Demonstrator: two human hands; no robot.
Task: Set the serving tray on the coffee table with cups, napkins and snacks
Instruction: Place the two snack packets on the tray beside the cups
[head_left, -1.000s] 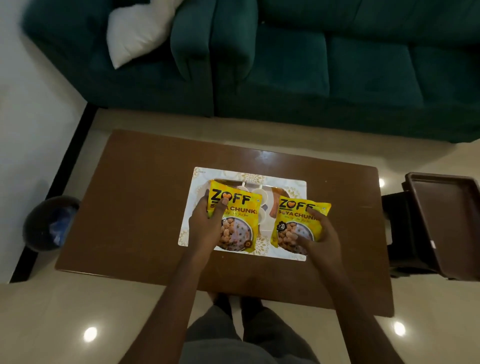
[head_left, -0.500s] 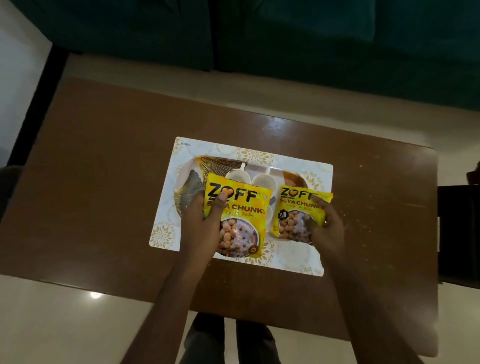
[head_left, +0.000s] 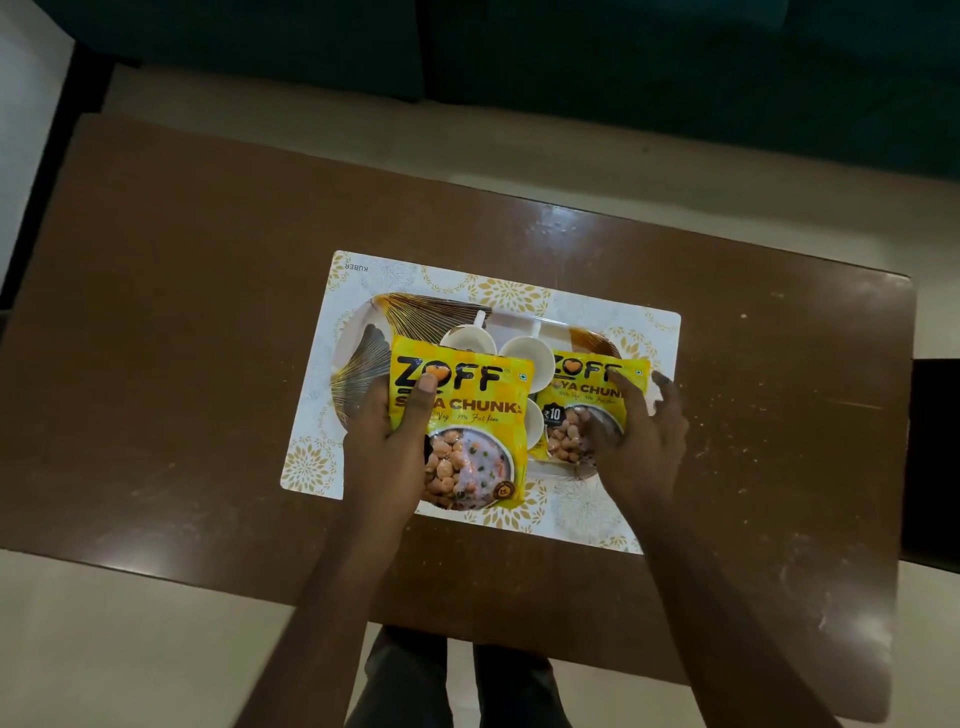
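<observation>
A gold-patterned serving tray lies on a white floral placemat in the middle of the brown coffee table. White cups stand on the tray, partly hidden. My left hand grips a large yellow soya chunks packet over the tray's left half. My right hand holds a smaller yellow soya chunks packet over the right half. Whether the packets rest on the tray is hidden from me.
A dark green sofa runs along the far side of the table. A dark stool or side piece sits at the right edge. My legs stand at the table's near edge on the pale tiled floor.
The view has moved closer and tilted down over the table. Both hands have lowered the packets slightly toward the tray; the right packet sits further onto the tray's right side.
</observation>
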